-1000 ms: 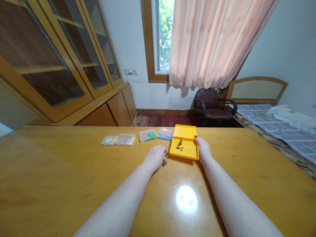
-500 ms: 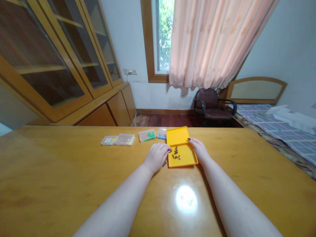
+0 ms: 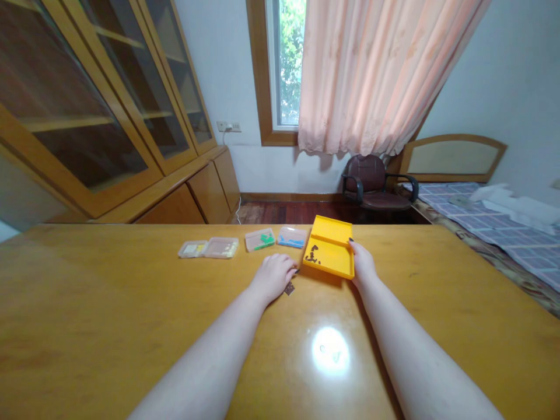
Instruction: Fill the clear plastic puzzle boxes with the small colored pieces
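My right hand (image 3: 363,261) grips the right side of an open yellow plastic box (image 3: 336,259), thumb on the rim. The box is tilted down to the left and looks lifted off the table, with a shadow under it. Several small dark brown pieces (image 3: 313,254) lie together at its left side. My left hand (image 3: 273,276) is just left of the box, fingers curled and pressed together low over the table. Whether a small piece is between its fingertips I cannot make out. A flat dark brown piece (image 3: 289,288) lies on the table beneath that hand.
Beyond my left hand stand clear cases with blue pieces (image 3: 292,238), green pieces (image 3: 265,239) and pale yellow pieces (image 3: 227,249). They are near the far edge of the wooden table (image 3: 131,315). Behind it are a chair (image 3: 371,181) and a glass-door cabinet (image 3: 131,99).
My right hand has raised and tilted the yellow box, moving it right. The brown pieces have slid toward its left side. My left hand has come away from the box, down beside the flat brown piece.
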The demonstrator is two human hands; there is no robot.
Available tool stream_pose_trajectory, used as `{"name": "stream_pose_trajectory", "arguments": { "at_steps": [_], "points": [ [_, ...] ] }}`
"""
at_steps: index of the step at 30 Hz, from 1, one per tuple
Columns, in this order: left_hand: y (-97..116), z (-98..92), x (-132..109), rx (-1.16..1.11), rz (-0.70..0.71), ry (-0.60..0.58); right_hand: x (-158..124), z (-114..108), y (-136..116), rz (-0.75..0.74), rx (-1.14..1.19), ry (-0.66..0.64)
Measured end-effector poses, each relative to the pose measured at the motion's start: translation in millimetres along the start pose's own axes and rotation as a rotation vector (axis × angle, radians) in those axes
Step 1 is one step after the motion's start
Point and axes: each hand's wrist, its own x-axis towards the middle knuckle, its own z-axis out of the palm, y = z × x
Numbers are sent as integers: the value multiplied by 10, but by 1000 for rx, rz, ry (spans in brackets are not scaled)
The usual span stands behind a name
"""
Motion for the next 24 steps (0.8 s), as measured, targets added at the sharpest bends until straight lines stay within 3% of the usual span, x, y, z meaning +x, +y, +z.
{"name": "stream_pose_trajectory", "arguments": {
  "at_steps": [5, 8, 12, 15, 20, 24],
  "points": [
    [-54, -149, -44, 233, -436, -21, 50, -54, 41, -78, -78, 12],
    [95, -117, -125, 282, -516, -111, 87, -80, 64, -97, -92, 5],
    [478, 146, -237, 235, -501, -196, 122, -85, 75, -104, -80, -15],
    [606, 316, -243, 177, -459, -223, 117, -68, 59, -108, -75, 18],
    [397, 281, -107, 4, -145, -188, 97, -60, 52, -119, -76, 35],
    [225, 214, -19, -121, -53, -105, 123, -86, 90, -139, -109, 0]
  ]
}}
